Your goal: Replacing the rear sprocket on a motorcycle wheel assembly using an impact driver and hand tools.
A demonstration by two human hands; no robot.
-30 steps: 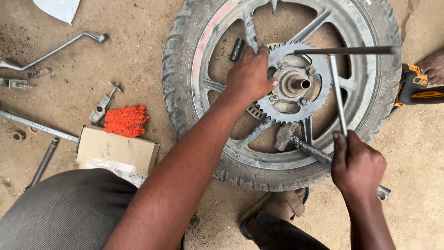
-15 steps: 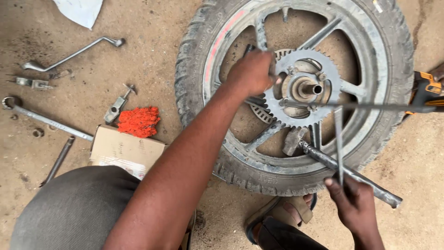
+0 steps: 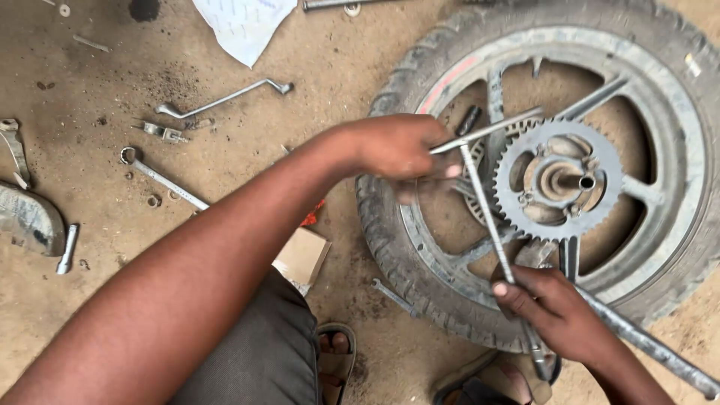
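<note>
A motorcycle wheel (image 3: 679, 82) with a cast rim lies flat on the dirt, its toothed sprocket (image 3: 517, 154) and axle stub facing up. Across it lies a long T-shaped wrench (image 3: 487, 214). My left hand (image 3: 397, 150) is closed on the left end of its crossbar, over the tyre's left side. My right hand (image 3: 559, 311) grips the wrench's shaft near the wheel's lower edge. A thick steel rod (image 3: 652, 346) runs from under my right hand toward the lower right.
Tools lie on the dirt at left: a bent socket wrench (image 3: 225, 97), a ring spanner (image 3: 161, 178), a small spanner (image 3: 394, 296). A cardboard box (image 3: 304, 255) sits by my knee, white paper (image 3: 244, 26) at top, a curved metal part (image 3: 30, 217) far left.
My left hand came off the sprocket and took hold of the wrench's crossbar, which swung from the wheel's right side to its left. My right hand stayed on the shaft.
</note>
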